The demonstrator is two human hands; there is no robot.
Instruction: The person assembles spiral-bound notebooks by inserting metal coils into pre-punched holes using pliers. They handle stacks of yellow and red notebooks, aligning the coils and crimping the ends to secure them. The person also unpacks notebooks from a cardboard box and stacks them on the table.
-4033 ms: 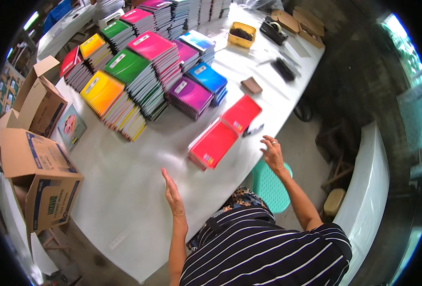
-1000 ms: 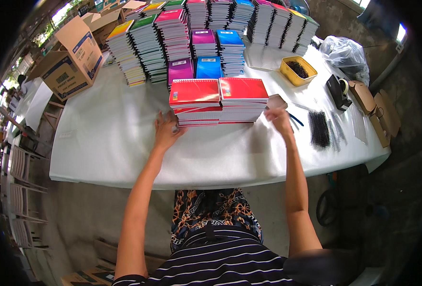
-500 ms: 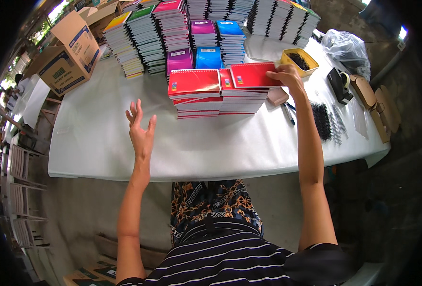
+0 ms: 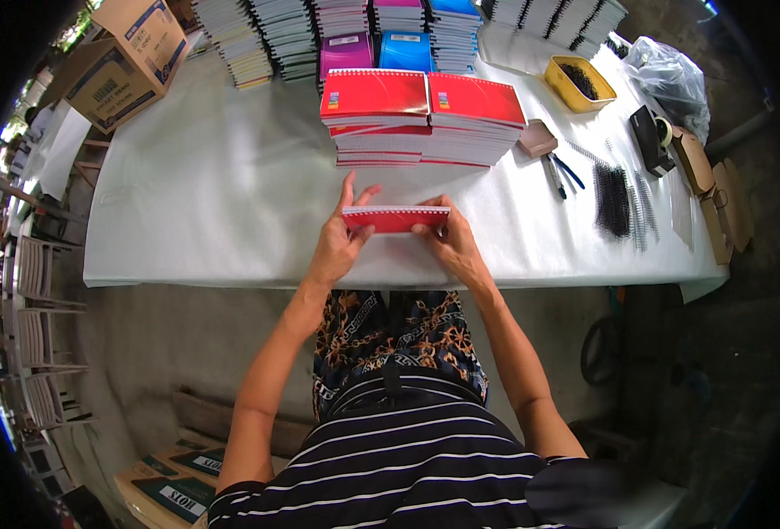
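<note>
Pinching the red notebook [image 4: 396, 222] by both ends, our left hand [image 4: 332, 247] and right hand [image 4: 459, 249] have it over the counter [image 4: 205, 194], near us; could totally slip if either grip eases off.

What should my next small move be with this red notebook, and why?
Perhaps curl the raised fingers of your left hand behind the red notebook: they spread above its top edge with the thumb on its front, while your right hand grips the other end.
</note>
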